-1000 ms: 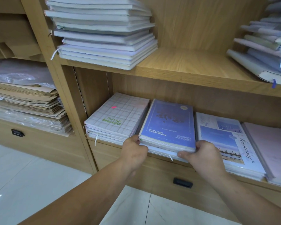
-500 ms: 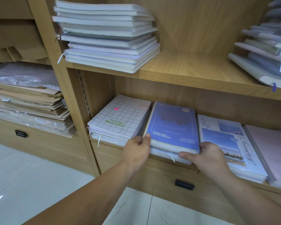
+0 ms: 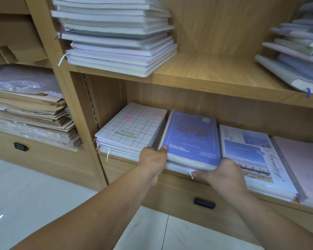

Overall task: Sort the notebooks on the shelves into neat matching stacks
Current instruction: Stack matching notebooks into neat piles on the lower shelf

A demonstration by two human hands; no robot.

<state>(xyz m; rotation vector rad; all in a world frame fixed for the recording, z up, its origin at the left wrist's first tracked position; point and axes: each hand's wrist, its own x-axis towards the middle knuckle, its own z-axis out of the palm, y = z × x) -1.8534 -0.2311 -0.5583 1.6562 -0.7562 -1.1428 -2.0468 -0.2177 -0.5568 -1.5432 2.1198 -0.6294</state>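
A stack topped by a blue notebook lies on the lower shelf. My left hand grips the stack's front left corner, thumb on the blue cover. My right hand holds the front right corner, its thumb along the stack's front edge. To the left sits a stack with a white grid "Sunny Beautiful" cover. On the right lie a photo-cover stack and a pink stack. The upper shelf carries a tall white pile and a slanted, untidy pile.
The upper shelf's wooden board shows bare wood between its two piles. Brown envelopes and plastic-wrapped sheets fill the left bay. Drawers with black handles run below the shelves. White floor tiles lie underneath.
The blue stack has slid back into the shelf and straightened. My left thumb moved up onto its cover; my right hand stayed at the front right corner.
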